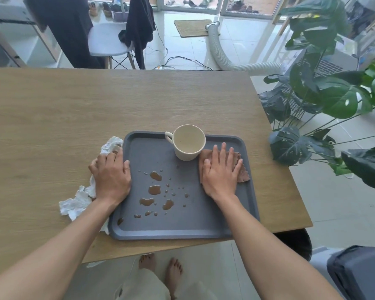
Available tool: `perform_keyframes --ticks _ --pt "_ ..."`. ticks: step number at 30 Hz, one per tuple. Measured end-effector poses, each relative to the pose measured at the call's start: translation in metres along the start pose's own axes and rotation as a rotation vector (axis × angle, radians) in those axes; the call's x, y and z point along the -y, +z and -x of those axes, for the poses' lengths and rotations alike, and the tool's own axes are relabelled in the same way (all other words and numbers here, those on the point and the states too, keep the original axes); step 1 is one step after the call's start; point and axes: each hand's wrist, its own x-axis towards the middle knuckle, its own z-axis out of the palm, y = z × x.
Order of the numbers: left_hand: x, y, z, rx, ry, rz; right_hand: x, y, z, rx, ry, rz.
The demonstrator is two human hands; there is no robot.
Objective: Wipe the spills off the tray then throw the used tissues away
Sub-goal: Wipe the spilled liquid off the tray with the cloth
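Wooden surface [52, 118] bears a dark grey plastic tray [182, 232], brown spills [154, 189] at its middle. Right hand [220, 173], fingers [223, 152] spread, presses a soaked brown tissue [244, 175]; left hand [112, 178] clutches crumpled white tissue [74, 204]. Best sweep inward, evenly.

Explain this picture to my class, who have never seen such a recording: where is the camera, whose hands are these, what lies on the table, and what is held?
There is no machine here. A person wears one camera on the head, looking down at their own bare hands. On the wooden table lies a grey tray with a cream cup and brown spills. The left hand holds a crumpled white tissue at the tray's left rim. The right hand presses flat on a brown-stained tissue beside the cup.
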Motion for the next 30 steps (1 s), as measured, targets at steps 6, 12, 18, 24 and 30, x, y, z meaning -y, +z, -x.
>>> perform_keyframes --ticks 6,12,18,24,30 --pt "0.001 0.003 -0.001 0.002 -0.016 0.002 0.000 -0.003 -0.029 -0.137 -0.019 -0.097" --pt "0.001 0.004 -0.001 -0.013 -0.033 0.009 0.001 -0.009 -0.048 -0.228 -0.141 -0.200" --pt "-0.003 0.004 -0.001 -0.025 -0.085 0.022 -0.009 -0.005 -0.043 -0.073 -0.222 -0.105" --pt "-0.003 0.004 -0.001 -0.005 -0.100 0.014 -0.017 -0.009 -0.023 0.013 -0.273 -0.065" --pt "-0.004 0.003 -0.001 0.009 -0.104 0.024 -0.023 -0.013 0.023 0.019 -0.307 -0.121"
